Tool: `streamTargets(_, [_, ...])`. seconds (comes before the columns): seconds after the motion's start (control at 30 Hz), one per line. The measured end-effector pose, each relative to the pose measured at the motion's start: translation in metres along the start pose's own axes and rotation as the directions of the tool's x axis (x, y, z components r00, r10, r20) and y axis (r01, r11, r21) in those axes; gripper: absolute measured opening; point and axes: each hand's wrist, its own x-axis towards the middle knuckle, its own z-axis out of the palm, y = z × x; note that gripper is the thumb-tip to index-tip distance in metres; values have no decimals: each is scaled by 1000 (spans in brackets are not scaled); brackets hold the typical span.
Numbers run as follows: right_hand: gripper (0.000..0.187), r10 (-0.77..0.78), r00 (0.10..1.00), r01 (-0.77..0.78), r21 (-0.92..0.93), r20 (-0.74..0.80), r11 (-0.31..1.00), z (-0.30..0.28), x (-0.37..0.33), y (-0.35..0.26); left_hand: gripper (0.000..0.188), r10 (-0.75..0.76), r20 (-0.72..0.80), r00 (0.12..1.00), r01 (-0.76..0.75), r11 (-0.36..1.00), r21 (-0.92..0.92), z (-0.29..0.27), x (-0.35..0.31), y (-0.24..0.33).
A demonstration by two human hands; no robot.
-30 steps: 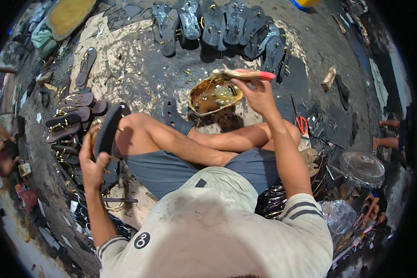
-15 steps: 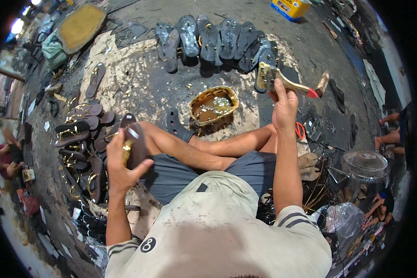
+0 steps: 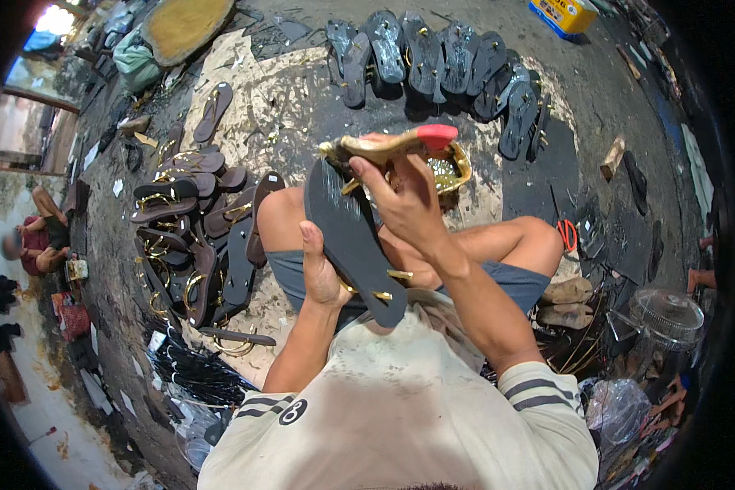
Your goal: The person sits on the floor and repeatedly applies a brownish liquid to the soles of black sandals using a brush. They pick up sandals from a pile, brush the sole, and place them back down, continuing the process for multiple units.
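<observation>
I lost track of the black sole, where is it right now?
In the head view, the black sole is at centre, held up by the left hand over the lap.

You're on the floor of a sandal-making workshop: dark soles [image 3: 457, 61] lined up far ahead, finished sandals [image 3: 189, 237] heaped left.

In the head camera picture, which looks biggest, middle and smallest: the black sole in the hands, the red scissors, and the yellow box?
1. Black sole: by far the biggest, though it is also nearest the camera.
2. Yellow box: middle, partly cut off at the top edge.
3. Red scissors: smallest, partly hidden by the knee.
</observation>
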Motion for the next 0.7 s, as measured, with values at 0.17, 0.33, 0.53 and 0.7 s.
streamTargets(0.17, [26, -14, 989, -3, 112, 150, 994, 1, -32, -9, 71, 65, 63, 996, -62, 997, -49, -2, 20, 10])
streamTargets(0.33, [23, 174, 981, -184, 119, 89, 976, -22, 15, 0, 79, -31, -79, 996, 28, 999, -40, -6, 8, -6])
streamTargets(0.53, [23, -39, 991, 45, -44, 124, 998, -23, -13, 5, 82, -21, -142, 990, 0, 989, -150, -1, 20, -6])
streamTargets(0.7, [31, 406, 894, -374, -186, 191, 909, -45, -7, 83, 86, -276, 135, 952, 294, 946, -138, -22, -13, -7])
